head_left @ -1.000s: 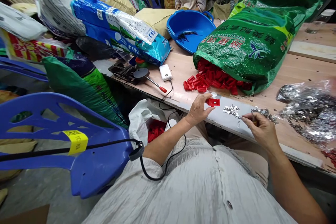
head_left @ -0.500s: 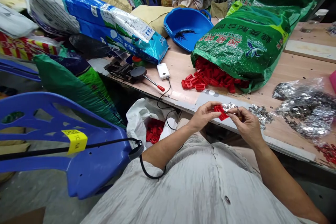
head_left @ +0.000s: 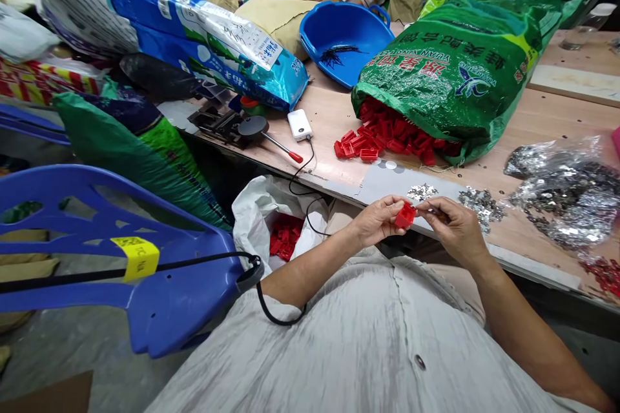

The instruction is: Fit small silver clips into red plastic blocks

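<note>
My left hand [head_left: 385, 219] grips a small red plastic housing [head_left: 405, 214], tilted with its hollow side showing, just off the table's front edge. Fingers of my right hand [head_left: 450, 222] are pinched together at the housing's right side; whatever small piece they may hold is too small to make out. Behind my hands, a small pile of shiny metal pieces [head_left: 422, 191] lies on a grey sheet, and another metal pile [head_left: 480, 208] sits to the right. More red housings [head_left: 368, 153] spill from a green woven sack [head_left: 436, 77] on the table.
Left of the sack stand a blue basin [head_left: 349, 32] with dark thin pieces, a white power bank [head_left: 300, 124] on a cable and a red-tipped lever tool [head_left: 252, 126]. A white bag [head_left: 247, 206] of red parts hangs below. A blue chair [head_left: 179, 297] is at left. Another person sits opposite.
The red housing has been turned in my left hand, from lying lengthwise to end-on. My right hand stays pinched beside it. The view has shifted slightly.
</note>
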A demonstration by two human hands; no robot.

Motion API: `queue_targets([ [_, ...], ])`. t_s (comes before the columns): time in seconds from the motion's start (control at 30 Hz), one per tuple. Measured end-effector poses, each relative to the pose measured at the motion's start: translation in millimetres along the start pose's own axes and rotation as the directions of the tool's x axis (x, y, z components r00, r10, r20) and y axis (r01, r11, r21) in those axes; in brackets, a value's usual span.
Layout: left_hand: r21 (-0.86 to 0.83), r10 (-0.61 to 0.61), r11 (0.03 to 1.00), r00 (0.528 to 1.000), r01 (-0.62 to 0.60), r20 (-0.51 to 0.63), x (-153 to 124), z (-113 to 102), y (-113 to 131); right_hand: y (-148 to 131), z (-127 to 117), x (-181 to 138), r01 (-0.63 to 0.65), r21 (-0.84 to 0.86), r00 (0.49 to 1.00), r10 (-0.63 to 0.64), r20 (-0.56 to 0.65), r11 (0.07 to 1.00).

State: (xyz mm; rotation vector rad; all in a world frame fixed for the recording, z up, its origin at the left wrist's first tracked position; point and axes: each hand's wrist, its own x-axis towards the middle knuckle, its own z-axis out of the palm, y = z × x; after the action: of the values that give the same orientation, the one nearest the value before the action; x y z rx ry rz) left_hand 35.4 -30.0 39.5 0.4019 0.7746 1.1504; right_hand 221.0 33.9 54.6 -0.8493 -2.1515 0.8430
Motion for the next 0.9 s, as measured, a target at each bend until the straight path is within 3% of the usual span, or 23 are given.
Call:
queue_targets([
  [0.17, 0.023, -0.001, 1.0, 1.0, 0.0, 0.023, 1, 1, -2, 2, 0, 1, 0.088, -0.053, 0.995, -0.085, 0.058, 0.995],
  [0.5, 0.014, -0.019, 1.0, 1.0, 0.019, 0.023, 4, -1, -11, 2, -2, -1, 0.137, -0.059, 0.983, -0.129, 0.131, 0.989],
  [0.77, -0.014, -0.017, 1.0, 1.0, 0.017, 0.007, 4, 2, -15, 9, 2, -5, 0.231, -0.019, 0.971, -0.229, 0.071, 0.973],
  [0.9, -0.003, -0.011, 1.0, 1.0, 0.011, 0.009, 4, 1, -16, 7, -1, -5, 0.185, -0.008, 0.973, -0.182, 0.143, 0.983],
])
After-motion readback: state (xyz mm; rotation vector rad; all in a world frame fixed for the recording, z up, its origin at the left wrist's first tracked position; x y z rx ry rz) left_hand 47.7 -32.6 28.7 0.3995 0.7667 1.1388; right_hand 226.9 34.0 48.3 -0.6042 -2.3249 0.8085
